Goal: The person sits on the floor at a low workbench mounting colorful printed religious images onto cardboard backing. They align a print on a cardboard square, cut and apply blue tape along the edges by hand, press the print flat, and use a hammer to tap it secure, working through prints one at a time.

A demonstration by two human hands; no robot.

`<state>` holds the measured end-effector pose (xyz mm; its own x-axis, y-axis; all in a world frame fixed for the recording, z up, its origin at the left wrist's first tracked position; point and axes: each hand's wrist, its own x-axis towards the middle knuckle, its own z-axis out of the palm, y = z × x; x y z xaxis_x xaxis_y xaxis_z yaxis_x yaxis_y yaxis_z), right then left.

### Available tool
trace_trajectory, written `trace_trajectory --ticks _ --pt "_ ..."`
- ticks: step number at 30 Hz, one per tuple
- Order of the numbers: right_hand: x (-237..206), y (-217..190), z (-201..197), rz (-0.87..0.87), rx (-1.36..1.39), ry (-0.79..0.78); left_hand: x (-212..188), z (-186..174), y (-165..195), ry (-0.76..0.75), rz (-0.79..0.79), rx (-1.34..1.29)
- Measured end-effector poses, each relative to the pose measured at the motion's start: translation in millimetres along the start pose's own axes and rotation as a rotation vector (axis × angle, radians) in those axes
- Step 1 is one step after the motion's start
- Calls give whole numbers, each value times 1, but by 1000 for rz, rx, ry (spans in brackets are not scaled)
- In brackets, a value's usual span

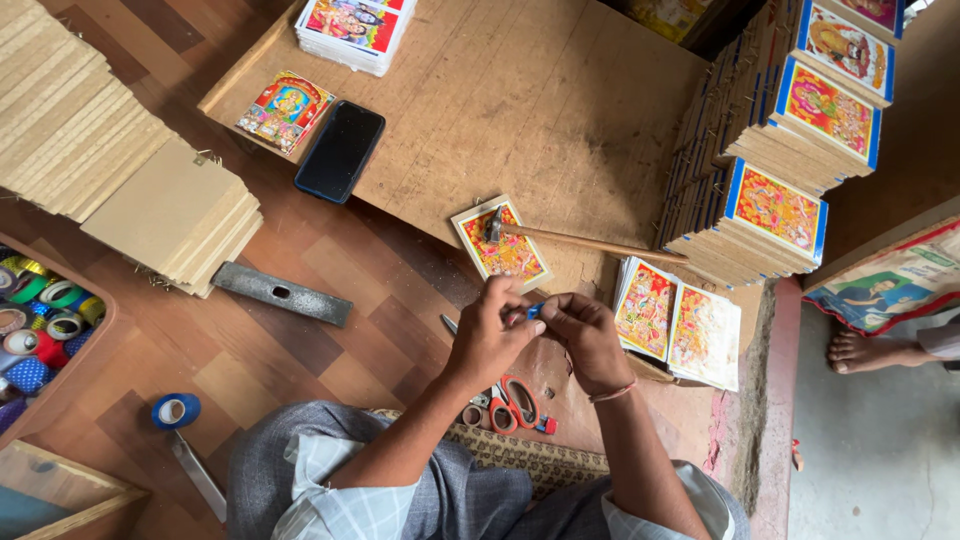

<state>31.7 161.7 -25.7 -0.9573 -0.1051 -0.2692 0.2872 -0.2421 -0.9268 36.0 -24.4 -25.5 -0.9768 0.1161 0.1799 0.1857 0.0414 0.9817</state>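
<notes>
My left hand (490, 335) and my right hand (585, 335) meet just in front of me, both pinching a small blue piece (534, 311) between their fingertips. Just beyond the hands, a small colourful picture card (512, 256) lies on the wooden board (560, 110), with a wooden-handled hammer (580, 240) resting across its top. Red-handled scissors (512, 402) lie on the floor under my wrists. Two more picture cards (678, 320) sit to the right of my right hand.
Stacks of framed pictures (790, 130) rise at the right; plain backing boards (110, 160) are piled at left. A black phone (340, 150), a metal bar (282, 293), a blue tape roll (176, 410) and a tray of coloured tape rolls (40, 330) lie around. Another person's foot (865, 350) shows at right.
</notes>
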Motion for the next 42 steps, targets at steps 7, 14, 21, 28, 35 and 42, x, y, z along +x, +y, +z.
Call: trace_trajectory --ticks 7,14,21,28,35,42 --pt "11 37 10 -127 -377 262 -4 -10 -11 47 -345 178" --pt "49 21 8 -206 -575 582 6 -26 -17 142 -323 334" --pt "57 20 20 -178 -705 663 14 -22 -32 225 -369 426" --pt "64 24 13 -191 -709 679 20 -20 -44 340 -411 73" --pt "65 26 13 -189 -733 715 19 -17 -45 262 -502 39" --pt "66 24 14 -175 -795 739 20 -16 -46 247 -496 56"
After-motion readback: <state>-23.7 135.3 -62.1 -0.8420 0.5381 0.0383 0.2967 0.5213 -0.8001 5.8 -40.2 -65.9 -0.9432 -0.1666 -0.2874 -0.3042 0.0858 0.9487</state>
